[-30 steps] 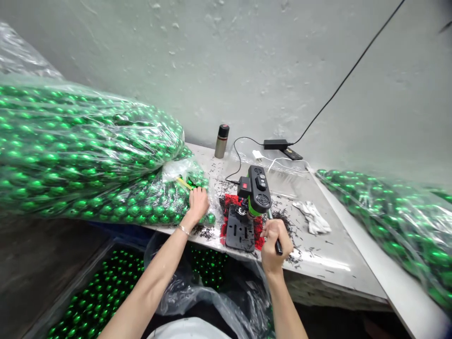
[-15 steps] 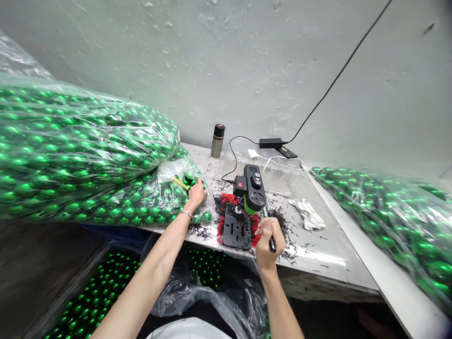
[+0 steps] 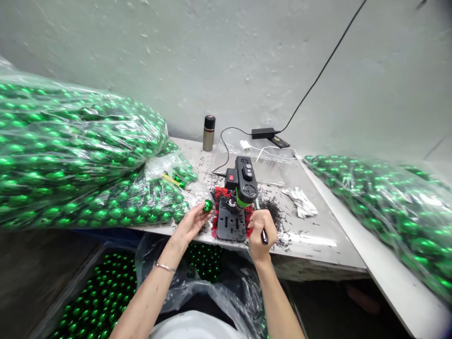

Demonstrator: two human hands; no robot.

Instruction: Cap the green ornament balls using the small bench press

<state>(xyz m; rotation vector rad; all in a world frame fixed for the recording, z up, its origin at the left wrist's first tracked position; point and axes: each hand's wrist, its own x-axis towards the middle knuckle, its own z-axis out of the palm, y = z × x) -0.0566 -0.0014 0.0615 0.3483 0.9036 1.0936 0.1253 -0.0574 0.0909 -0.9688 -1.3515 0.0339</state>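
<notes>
A shiny green ball sits at the fingertips of my left hand, just left of a small black drill press. My right hand is wrapped round the press's lever handle, whose black end pokes out below the fist. Under the drill head lies a slotted black base plate on a red mat. Beside my left hand, an open clear bag of green balls lies on the table, with a yellow strip at its mouth.
Black shavings surround the press. A flask, a power adapter, cables and white gloves are on the table. Another bag of green balls lies right. More green balls fill a container below.
My left hand has come out of the bag mouth and moved down and towards the press with a green ball. My right hand still grips the handle. The whole view has shifted slightly.
</notes>
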